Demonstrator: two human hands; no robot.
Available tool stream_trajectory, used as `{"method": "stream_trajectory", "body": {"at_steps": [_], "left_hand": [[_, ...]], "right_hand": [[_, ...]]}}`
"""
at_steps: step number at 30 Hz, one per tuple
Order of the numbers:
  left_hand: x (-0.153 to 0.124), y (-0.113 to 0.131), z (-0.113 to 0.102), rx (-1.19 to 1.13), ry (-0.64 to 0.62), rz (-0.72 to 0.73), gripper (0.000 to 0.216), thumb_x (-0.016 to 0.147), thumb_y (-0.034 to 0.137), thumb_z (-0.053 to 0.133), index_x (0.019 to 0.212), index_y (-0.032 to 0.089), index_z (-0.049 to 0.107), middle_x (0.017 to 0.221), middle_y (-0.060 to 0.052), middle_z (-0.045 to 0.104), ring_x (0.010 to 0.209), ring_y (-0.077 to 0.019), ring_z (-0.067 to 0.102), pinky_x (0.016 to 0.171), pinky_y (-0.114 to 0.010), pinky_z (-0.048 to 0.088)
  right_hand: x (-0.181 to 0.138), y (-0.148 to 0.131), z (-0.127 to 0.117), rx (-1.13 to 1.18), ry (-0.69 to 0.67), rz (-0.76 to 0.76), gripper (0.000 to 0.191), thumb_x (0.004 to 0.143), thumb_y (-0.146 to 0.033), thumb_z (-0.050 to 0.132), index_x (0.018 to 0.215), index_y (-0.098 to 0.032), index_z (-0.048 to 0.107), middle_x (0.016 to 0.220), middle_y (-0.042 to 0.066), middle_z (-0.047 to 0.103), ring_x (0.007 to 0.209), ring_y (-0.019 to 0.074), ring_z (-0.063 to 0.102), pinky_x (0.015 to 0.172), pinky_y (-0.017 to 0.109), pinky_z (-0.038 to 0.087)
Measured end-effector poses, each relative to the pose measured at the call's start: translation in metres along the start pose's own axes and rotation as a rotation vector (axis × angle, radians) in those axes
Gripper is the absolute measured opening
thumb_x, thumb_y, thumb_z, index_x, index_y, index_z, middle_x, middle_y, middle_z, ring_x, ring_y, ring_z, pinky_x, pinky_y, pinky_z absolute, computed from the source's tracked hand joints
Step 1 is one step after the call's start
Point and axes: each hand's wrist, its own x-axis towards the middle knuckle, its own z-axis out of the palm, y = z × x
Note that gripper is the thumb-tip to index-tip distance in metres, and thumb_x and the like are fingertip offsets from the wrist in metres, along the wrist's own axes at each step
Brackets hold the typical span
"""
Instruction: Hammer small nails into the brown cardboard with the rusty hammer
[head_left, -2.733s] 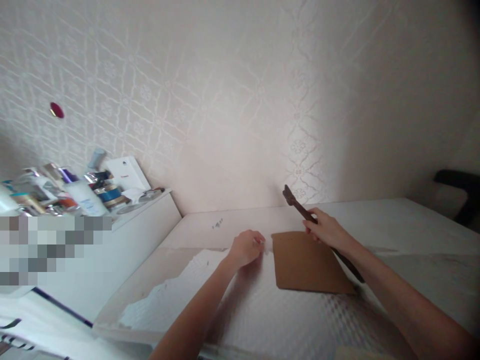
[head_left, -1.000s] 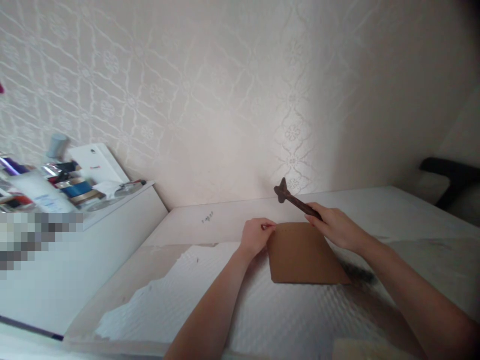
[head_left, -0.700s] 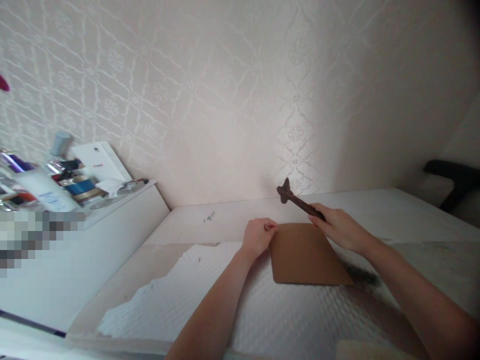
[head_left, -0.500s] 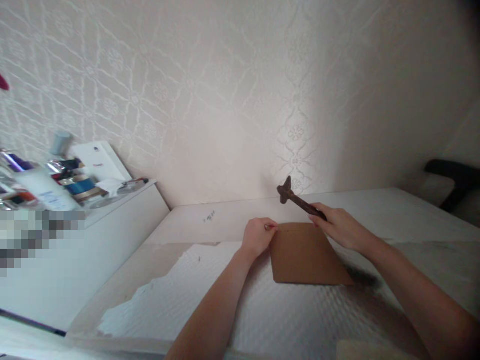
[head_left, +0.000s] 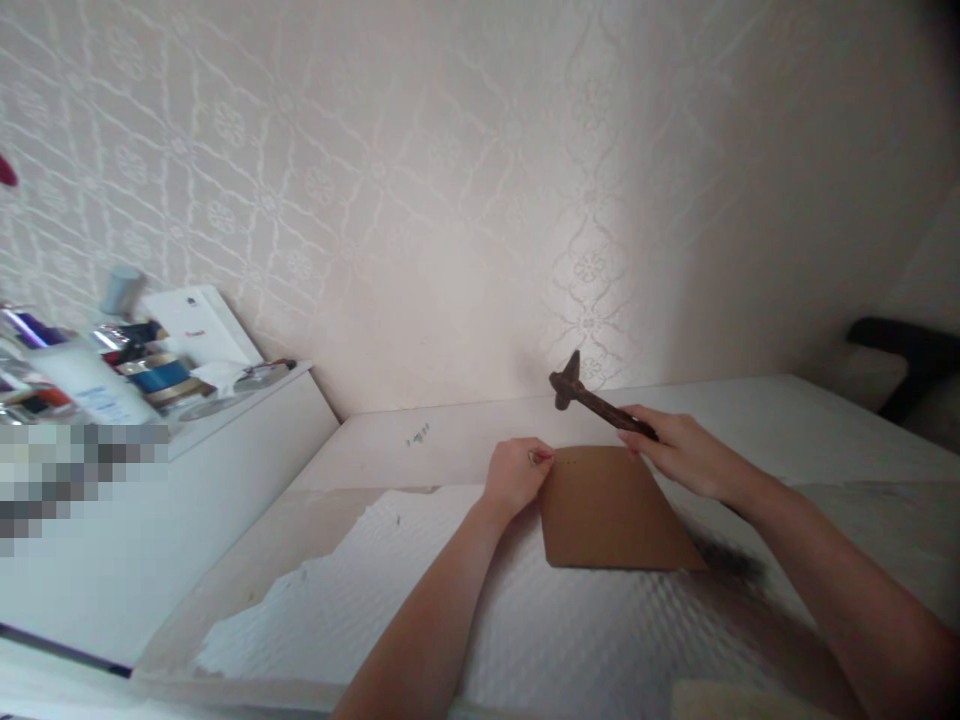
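My right hand (head_left: 671, 450) is closed around the handle of a rusty brown hammer (head_left: 592, 398). The hammer's head is raised above the far edge of a brown board (head_left: 615, 510), which looks like cardboard or fibreboard. At the board's far left corner, my left hand (head_left: 520, 470) is closed in a pinch. Whatever sits between its fingertips is too small to make out. A few tiny dark dots mark the board near its far edge, just right of those fingertips.
Under the board lies a white textured sheet (head_left: 337, 610) with a torn edge. Several small metal bits (head_left: 418, 434) rest on the white table (head_left: 450, 440) near the wall. Bottles and a white box (head_left: 202, 325) crowd a cabinet (head_left: 225, 480) at left. A dark chair part (head_left: 900, 345) shows at right.
The hammer's head has shifted very slightly left. Both hands and the board are otherwise almost where they were.
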Motion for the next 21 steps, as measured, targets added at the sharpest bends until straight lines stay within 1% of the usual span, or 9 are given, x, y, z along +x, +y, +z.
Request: {"method": "stream_trajectory", "body": {"at_steps": [2, 5, 8, 11, 13, 16, 21], "left_hand": [[0.0, 0.0, 0.001, -0.01, 0.003, -0.011, 0.016, 0.078, 0.012, 0.062, 0.083, 0.02, 0.075, 0.082, -0.002, 0.073, 0.076, -0.0156, 0.064, 0.081, -0.026, 0.049], [0.0, 0.0, 0.002, -0.042, 0.024, -0.032, 0.013, 0.077, 0.012, 0.062, 0.08, 0.02, 0.072, 0.082, -0.002, 0.073, 0.076, -0.0155, 0.064, 0.079, -0.026, 0.049], [0.0, -0.001, 0.004, -0.084, 0.05, -0.053, 0.016, 0.074, 0.01, 0.064, 0.086, 0.02, 0.066, 0.081, 0.0, 0.072, 0.074, -0.0148, 0.064, 0.077, -0.025, 0.048], [0.0, -0.003, 0.005, -0.123, 0.057, -0.082, 0.028, 0.073, 0.01, 0.064, 0.099, 0.021, 0.058, 0.08, 0.001, 0.071, 0.072, -0.0144, 0.063, 0.074, -0.025, 0.048], [0.0, -0.005, 0.007, -0.136, 0.06, -0.083, 0.034, 0.073, 0.01, 0.063, 0.104, 0.021, 0.053, 0.078, 0.002, 0.071, 0.071, -0.0146, 0.063, 0.072, -0.025, 0.047], [0.001, -0.006, 0.009, -0.15, 0.066, -0.072, 0.039, 0.073, 0.01, 0.063, 0.107, 0.021, 0.048, 0.076, 0.002, 0.07, 0.071, -0.0149, 0.063, 0.07, -0.026, 0.046], [0.0, -0.007, 0.009, -0.165, 0.062, -0.073, 0.04, 0.074, 0.01, 0.062, 0.108, 0.023, 0.046, 0.076, 0.003, 0.07, 0.071, -0.0152, 0.063, 0.071, -0.027, 0.047]], "right_hand": [[-0.002, 0.001, -0.004, 0.065, -0.065, 0.012, 0.027, 0.087, -0.038, 0.041, 0.095, -0.019, 0.059, 0.068, 0.002, 0.062, 0.058, 0.0174, 0.057, 0.055, 0.027, 0.039], [-0.005, 0.001, -0.01, 0.152, -0.136, 0.028, 0.025, 0.086, -0.039, 0.043, 0.088, -0.02, 0.058, 0.065, 0.0, 0.058, 0.047, 0.012, 0.048, 0.048, 0.025, 0.034], [-0.007, -0.001, -0.012, 0.221, -0.19, 0.054, 0.025, 0.085, -0.041, 0.044, 0.085, -0.019, 0.056, 0.064, -0.001, 0.055, 0.042, 0.0092, 0.041, 0.042, 0.024, 0.03], [-0.008, -0.005, -0.011, 0.277, -0.259, 0.076, 0.026, 0.084, -0.042, 0.045, 0.088, -0.018, 0.056, 0.064, -0.001, 0.054, 0.039, 0.0081, 0.037, 0.04, 0.024, 0.027], [-0.008, -0.008, -0.01, 0.282, -0.288, 0.075, 0.026, 0.083, -0.041, 0.046, 0.09, -0.018, 0.057, 0.064, -0.001, 0.055, 0.04, 0.008, 0.037, 0.04, 0.024, 0.026], [-0.008, -0.011, -0.01, 0.271, -0.3, 0.064, 0.026, 0.083, -0.04, 0.047, 0.09, -0.017, 0.058, 0.064, -0.001, 0.054, 0.042, 0.0083, 0.038, 0.04, 0.023, 0.026], [-0.009, -0.014, -0.013, 0.302, -0.304, 0.063, 0.028, 0.084, -0.042, 0.045, 0.09, -0.018, 0.057, 0.064, -0.002, 0.054, 0.042, 0.0089, 0.038, 0.041, 0.024, 0.027]]}}
